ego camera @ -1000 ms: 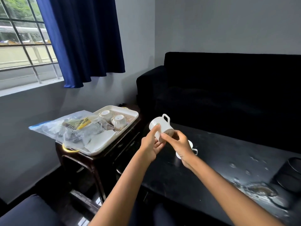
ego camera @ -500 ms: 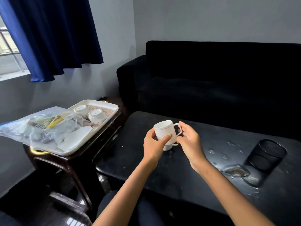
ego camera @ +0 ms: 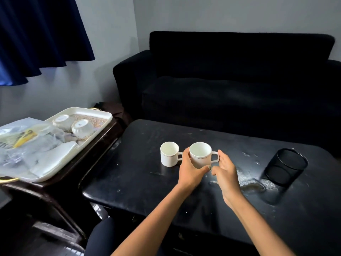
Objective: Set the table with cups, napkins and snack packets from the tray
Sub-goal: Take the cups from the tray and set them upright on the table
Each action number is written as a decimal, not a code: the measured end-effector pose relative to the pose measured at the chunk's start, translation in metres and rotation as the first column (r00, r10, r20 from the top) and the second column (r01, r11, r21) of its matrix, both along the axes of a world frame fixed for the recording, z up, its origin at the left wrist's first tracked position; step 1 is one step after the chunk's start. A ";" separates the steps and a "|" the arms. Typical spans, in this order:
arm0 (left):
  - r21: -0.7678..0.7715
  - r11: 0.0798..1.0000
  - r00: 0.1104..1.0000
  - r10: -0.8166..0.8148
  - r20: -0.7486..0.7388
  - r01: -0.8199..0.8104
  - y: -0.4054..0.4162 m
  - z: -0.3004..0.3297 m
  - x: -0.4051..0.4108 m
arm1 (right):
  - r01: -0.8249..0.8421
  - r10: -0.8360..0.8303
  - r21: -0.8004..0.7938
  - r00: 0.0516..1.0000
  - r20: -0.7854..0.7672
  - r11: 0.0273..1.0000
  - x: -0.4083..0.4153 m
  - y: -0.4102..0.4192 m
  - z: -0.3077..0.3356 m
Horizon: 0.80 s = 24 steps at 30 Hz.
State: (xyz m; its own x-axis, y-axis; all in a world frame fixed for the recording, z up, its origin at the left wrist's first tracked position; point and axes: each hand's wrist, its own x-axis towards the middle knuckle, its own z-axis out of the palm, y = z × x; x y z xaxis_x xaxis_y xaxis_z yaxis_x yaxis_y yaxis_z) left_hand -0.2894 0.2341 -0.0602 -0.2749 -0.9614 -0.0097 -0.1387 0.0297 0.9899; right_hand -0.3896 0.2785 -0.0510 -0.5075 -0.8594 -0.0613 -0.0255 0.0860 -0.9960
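Head view: left hand (ego camera: 191,171) wraps fingers round the upright white cup (ego camera: 200,154) on the black table (ego camera: 140,174). Right hand (ego camera: 226,170) is relaxed, fingers straight, touching the cup handle. Second cup (ego camera: 168,153) just left of the grip; tray (ego camera: 103,115) well left.

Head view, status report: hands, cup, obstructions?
Left hand grips second cup, upright on table; right hand open at handle. First cup beside, apart. Nothing blocking.
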 end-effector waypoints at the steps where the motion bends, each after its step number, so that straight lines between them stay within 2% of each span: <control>1: 0.007 1.000 1.000 -0.012 0.016 0.012 -0.001 -0.004 -0.004 | 0.011 -0.011 0.008 1.000 0.013 1.000 -0.004 -0.001 -0.005; 6: 0.042 0.999 0.998 -0.037 0.054 0.035 -0.008 -0.017 -0.019 | 0.025 -0.027 0.040 0.998 0.060 0.999 -0.015 -0.007 -0.023; 18: 0.019 1.000 0.997 -0.026 0.069 0.024 -0.013 -0.038 -0.038 | 0.074 -0.074 0.007 0.980 0.186 0.997 -0.025 -0.016 -0.049; 24: 0.030 0.999 0.998 -0.023 0.066 0.021 -0.012 -0.040 -0.040 | 0.057 -0.060 0.019 0.983 0.171 0.998 -0.024 -0.017 -0.055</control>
